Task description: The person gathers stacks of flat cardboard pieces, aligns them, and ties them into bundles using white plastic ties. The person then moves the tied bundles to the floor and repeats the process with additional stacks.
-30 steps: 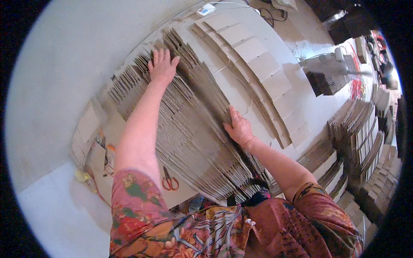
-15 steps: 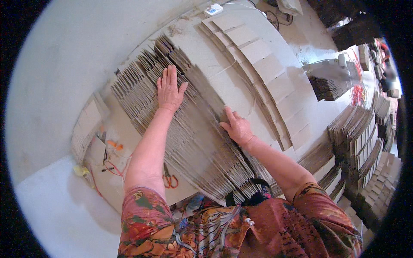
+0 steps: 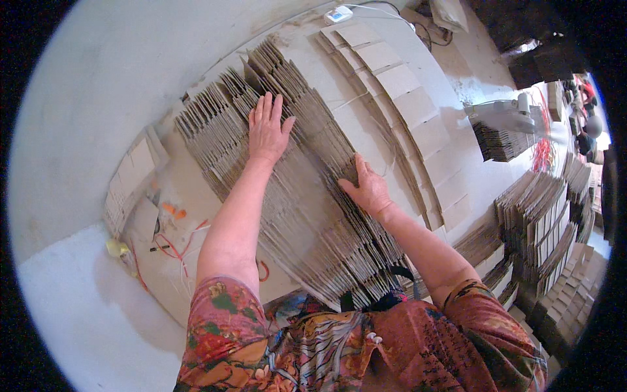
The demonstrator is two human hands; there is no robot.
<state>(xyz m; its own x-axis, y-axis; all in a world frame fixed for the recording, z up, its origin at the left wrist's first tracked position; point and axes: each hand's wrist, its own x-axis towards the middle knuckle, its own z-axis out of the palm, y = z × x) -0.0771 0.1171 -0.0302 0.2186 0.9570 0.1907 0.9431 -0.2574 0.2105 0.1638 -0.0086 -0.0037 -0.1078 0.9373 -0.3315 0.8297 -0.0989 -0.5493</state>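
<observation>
A wide block of folded cardboard pieces [image 3: 300,196] lies across the table in front of me, their slotted edges facing up in tight rows. My left hand [image 3: 268,134] rests flat on the upper part of this block, fingers stretched out and thumb apart. On the block's right side lies my right hand [image 3: 369,189], its fingers extended along the edge and its thumb spread over the cardboard. Neither hand grips anything. Several pieces at the far end lean apart from the others. The near end of the block reaches close to my body.
Overlapping flat cardboard strips [image 3: 418,117] lie on the table to the right. Red cord [image 3: 176,251] and an orange-handled tool [image 3: 263,270] are at the left. A white device [image 3: 338,14] sits at the far edge. Stacked cardboard [image 3: 535,222] stands at the right.
The far right part of the cardboard block has fanned wider to the right. My right hand has shifted slightly right along with its edge; my left hand stays flat on top.
</observation>
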